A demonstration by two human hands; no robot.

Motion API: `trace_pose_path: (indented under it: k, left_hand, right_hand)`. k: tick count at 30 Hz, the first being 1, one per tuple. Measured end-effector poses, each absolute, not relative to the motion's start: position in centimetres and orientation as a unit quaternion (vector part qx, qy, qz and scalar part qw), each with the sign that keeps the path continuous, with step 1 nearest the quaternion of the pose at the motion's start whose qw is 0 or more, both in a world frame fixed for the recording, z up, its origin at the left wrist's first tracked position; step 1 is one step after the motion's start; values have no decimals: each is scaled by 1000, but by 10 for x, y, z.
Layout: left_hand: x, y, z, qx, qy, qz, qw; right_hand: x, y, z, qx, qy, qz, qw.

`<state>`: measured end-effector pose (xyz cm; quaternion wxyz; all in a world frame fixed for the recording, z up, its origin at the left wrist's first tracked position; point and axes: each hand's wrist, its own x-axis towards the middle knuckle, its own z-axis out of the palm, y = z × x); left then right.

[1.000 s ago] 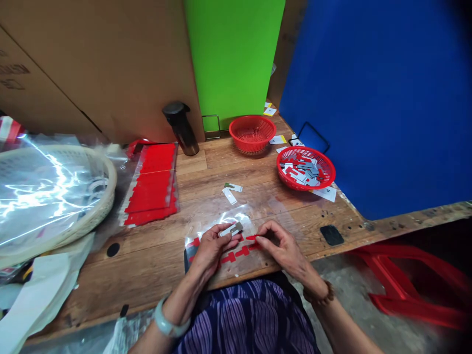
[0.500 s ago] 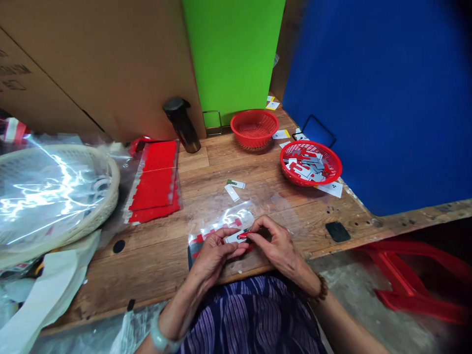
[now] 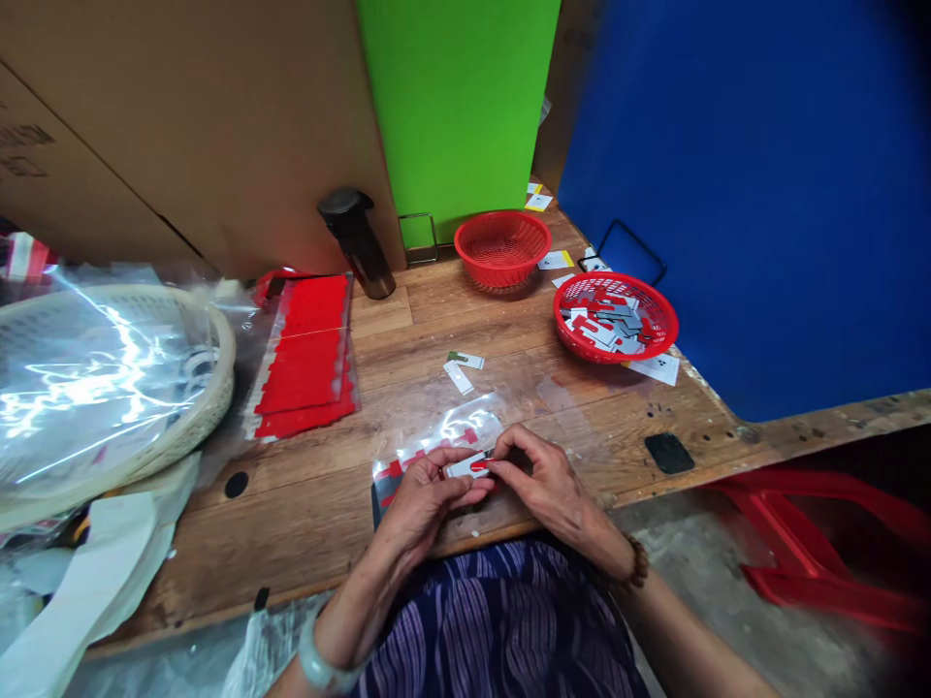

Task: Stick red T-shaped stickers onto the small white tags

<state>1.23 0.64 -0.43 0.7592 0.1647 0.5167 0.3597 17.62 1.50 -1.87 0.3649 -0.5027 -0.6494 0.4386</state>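
Near the table's front edge, my left hand (image 3: pixel 431 492) pinches a small white card (image 3: pixel 464 467) between thumb and fingers. My right hand (image 3: pixel 538 480) closes its thumb and forefinger on a small red piece (image 3: pixel 480 465) that lies against the card's right end. The fingertips partly hide where the two meet. Beneath and behind my hands lies a clear plastic sheet (image 3: pixel 465 417) with red and dark pieces showing. Farther back on the table, a white tag (image 3: pixel 458 378) rests beside a white-and-green one (image 3: pixel 466 361).
A red basket (image 3: pixel 618 355) with many grey, white and red pieces stands right; another red basket (image 3: pixel 503 276) is behind it. Red sheets (image 3: pixel 302 359), a dark bottle (image 3: pixel 364 252) and a cream basket (image 3: pixel 222 359) under plastic are left. A blue panel (image 3: pixel 749 213) borders the right.
The red piece now lies flatter over the card's end, where a dark hole showed before. Both hands stay in nearly the same place.
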Motion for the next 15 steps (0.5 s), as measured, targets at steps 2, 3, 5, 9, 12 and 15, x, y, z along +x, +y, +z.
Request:
trace_pose_path:
  k: [2, 3, 5, 9, 12, 15]
  left_hand:
    - [13, 7, -4, 165, 518, 360, 759]
    - [13, 7, -4, 165, 518, 360, 758]
    - [13, 7, -4, 165, 518, 360, 758]
    - [13, 6, -4, 168, 519, 360, 757]
    - [13, 6, -3, 171, 521, 358, 756]
    - [14, 6, -4, 174, 519, 358, 756]
  right_hand:
    - [176, 15, -18, -502, -650, 439, 365]
    - [176, 15, -18, -501, -650, 439, 365]
    - [176, 15, -18, -500, -651, 441, 363]
    - [176, 14, -18, -505, -645, 446, 361]
    - [176, 14, -18, -509, -641, 448, 360]
    - [176, 14, -18, -507, -641, 448, 360]
